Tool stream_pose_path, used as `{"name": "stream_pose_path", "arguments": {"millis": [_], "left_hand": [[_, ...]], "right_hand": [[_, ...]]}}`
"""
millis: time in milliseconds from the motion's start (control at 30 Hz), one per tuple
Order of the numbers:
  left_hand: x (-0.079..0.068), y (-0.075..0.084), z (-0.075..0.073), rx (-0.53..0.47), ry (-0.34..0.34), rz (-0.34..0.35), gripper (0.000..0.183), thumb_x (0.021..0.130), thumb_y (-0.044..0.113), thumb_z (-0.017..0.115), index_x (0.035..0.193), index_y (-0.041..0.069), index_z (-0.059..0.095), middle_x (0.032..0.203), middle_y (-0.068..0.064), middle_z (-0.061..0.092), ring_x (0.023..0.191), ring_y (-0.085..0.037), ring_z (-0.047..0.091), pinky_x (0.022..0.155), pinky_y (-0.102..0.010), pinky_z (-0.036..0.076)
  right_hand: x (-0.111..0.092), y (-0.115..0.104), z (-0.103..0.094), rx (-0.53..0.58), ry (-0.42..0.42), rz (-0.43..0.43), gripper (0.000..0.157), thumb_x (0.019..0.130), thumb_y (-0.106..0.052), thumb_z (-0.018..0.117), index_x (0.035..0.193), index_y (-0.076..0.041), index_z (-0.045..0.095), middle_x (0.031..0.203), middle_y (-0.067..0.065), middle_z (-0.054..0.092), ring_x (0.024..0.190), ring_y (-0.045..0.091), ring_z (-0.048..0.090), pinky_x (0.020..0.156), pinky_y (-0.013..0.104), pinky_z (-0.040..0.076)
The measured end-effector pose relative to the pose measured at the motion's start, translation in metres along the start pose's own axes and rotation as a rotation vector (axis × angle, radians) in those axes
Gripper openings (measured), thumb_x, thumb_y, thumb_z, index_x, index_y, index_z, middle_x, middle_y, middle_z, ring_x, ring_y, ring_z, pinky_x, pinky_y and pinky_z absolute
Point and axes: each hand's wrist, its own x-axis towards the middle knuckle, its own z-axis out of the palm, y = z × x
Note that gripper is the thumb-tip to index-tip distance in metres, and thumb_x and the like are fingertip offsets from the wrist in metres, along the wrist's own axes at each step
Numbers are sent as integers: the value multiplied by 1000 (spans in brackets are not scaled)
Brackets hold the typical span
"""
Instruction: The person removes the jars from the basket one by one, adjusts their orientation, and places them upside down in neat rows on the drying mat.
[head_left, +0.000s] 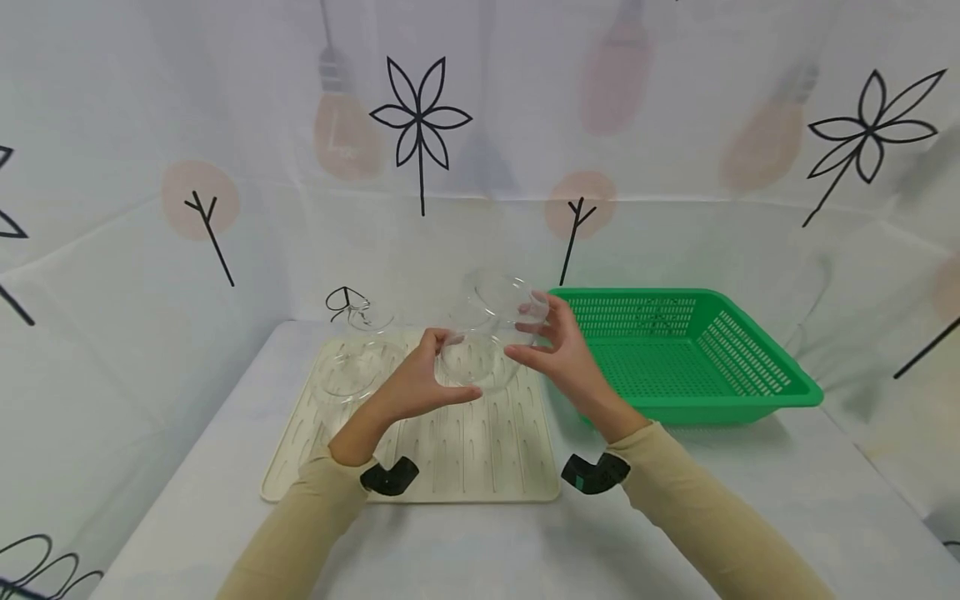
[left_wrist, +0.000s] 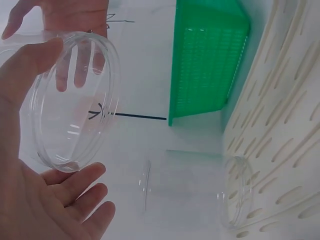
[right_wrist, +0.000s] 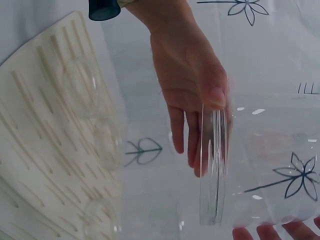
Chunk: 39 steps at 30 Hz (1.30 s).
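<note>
Both hands hold a clear jar [head_left: 491, 312] above a cream ribbed mat [head_left: 480, 467], its body tilted. My left hand [head_left: 420, 382] grips the jar's round lower end, thumb on one side and fingers on the other; the left wrist view shows a thick double rim [left_wrist: 112, 85] there. On the other side, my right hand [head_left: 562, 354] holds the jar's body, its fingertips [right_wrist: 297, 231] visible against the clear wall. Another clear jar [left_wrist: 195, 190] stands on the mat behind the left hand.
A green perforated basket [head_left: 750, 404] stands right of the mat on the white-covered table [head_left: 465, 554]. Further faint clear rims [right_wrist: 82, 87] show over the mat in the right wrist view. A printed white cloth [head_left: 480, 167] hangs behind.
</note>
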Motion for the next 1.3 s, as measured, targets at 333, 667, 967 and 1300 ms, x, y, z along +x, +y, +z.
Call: {"name": "stream_pose_path", "arguments": {"millis": [333,667,967,1300], "left_hand": [[-4,0,-17,210,55,57,86,73,45,76,139,7,37,140,-10,35,130,-26,28,102,-50,31],[-18,-16,-51,302,191,259,77,69,38,80,132,10,47,132,-6,45,127,-28,32,103,-54,20],[-40,-37,-77,228,228,269,88,66,28,84,139,14,37,139,-7,36,130,-29,24,99,-57,22],[-69,-66,-98,186,257,215,92,65,19,85,141,14,34,142,-10,29,129,-30,21,93,-63,25]], "right_hand": [[6,-3,0,-28,29,14,80,78,-6,73,140,-4,24,134,15,40,120,31,45,91,45,44],[9,4,-3,-64,35,80,79,77,-6,74,140,-7,25,135,12,41,121,28,46,90,45,45],[8,14,2,-132,5,131,84,77,-9,75,140,-5,20,137,14,37,121,31,46,88,43,47],[4,29,9,-209,-11,158,85,75,-10,78,137,-5,21,136,16,36,120,36,44,88,42,47]]}}
